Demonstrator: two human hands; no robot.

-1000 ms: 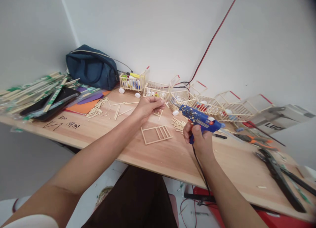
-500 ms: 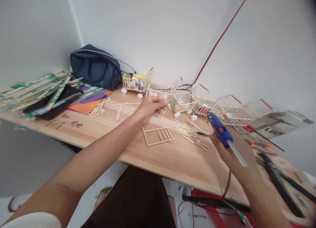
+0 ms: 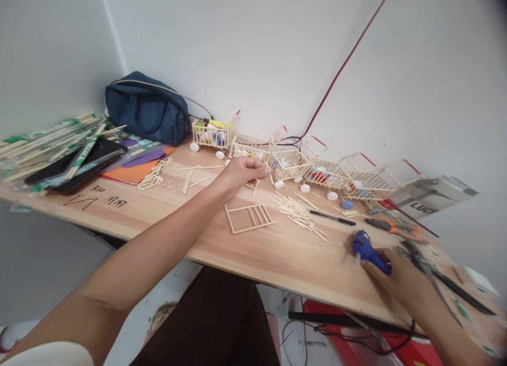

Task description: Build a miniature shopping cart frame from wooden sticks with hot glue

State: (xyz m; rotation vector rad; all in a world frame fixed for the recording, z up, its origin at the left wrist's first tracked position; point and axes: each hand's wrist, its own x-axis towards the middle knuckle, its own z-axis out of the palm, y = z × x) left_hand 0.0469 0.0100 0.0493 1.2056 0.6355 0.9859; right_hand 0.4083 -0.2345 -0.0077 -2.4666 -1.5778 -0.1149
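Note:
Above the middle of the table, my left hand [image 3: 247, 173] is closed in a pinch. A short thin wooden stick [image 3: 271, 180] shows at its fingertips. Below it lies a flat frame of sticks [image 3: 249, 219] with several crossbars toward its right end. My right hand [image 3: 396, 276] is closed around the handle of a blue glue gun [image 3: 370, 252], low over the right part of the table. A clear glue stick pokes out of the gun. Between the hands lies a pile of loose short sticks [image 3: 297, 213], with a black pen [image 3: 332, 217] beside it.
Several small stick carts [image 3: 212, 133] with white wheels line the wall. Left are a blue bag [image 3: 146, 110], packaged sticks [image 3: 51, 144] and orange paper [image 3: 130, 171]. Right lie orange-handled pliers [image 3: 396, 230], a black cutter [image 3: 455, 289] and a grey box [image 3: 435, 197].
My right hand has moved down and right with the glue gun, lowering it toward the table and turning it. My left hand stays pinched in nearly the same place. The view has shifted slightly.

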